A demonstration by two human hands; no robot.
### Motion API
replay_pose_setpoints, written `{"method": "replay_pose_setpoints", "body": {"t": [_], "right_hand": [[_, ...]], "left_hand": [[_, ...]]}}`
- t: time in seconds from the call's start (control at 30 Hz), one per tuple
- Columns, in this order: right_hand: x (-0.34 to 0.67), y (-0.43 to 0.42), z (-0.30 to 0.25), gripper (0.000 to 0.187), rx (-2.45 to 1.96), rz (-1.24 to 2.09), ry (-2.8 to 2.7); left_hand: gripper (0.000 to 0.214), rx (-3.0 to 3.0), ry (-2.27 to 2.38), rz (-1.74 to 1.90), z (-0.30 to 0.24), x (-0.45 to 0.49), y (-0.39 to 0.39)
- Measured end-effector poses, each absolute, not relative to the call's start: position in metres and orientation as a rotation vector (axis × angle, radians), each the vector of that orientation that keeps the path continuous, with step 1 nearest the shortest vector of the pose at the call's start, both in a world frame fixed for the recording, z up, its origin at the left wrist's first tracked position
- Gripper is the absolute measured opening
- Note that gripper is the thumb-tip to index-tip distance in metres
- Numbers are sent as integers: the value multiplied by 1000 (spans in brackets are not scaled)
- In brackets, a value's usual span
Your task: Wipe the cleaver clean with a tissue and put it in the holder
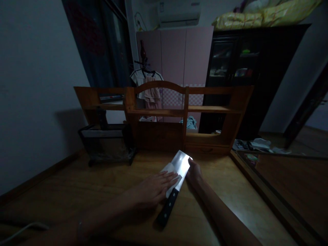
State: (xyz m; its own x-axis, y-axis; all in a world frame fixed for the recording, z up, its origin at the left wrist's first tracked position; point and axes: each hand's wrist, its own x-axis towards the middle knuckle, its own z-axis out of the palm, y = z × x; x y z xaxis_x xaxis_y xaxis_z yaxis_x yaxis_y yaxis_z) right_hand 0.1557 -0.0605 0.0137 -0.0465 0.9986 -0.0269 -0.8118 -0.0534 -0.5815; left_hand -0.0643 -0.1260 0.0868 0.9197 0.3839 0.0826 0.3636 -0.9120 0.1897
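A cleaver [182, 165] with a broad shiny blade and a black riveted handle is held over the wooden table, its handle pointing toward me. My right hand [195, 173] grips the blade's far right edge, with the thumb on top near the corner. My left hand [160, 186] presses a white cloth or tissue [169, 168] against the blade's left side, just above the handle. Its fingers lie stretched out over the white piece. The underside of the blade and most of my right fingers are hidden.
Behind the table [115, 184] stands a wooden shelf unit [160, 111]. A dark knife block or rack [107, 143] with a black handle sticking up is at the left. A white cable [33, 225] lies at the lower left. A raised wooden edge [261, 198] runs along the right.
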Motion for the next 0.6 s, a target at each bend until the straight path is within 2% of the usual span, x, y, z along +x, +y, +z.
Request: {"method": "replay_pose_setpoints", "body": {"t": [0.37, 0.6], "right_hand": [[158, -58, 14, 32, -631, 1766, -445], [160, -53, 6, 21, -579, 1639, -433]], "left_hand": [[49, 2875, 237, 99, 97, -40, -108], [50, 2879, 305, 152, 94, -67, -113]]}}
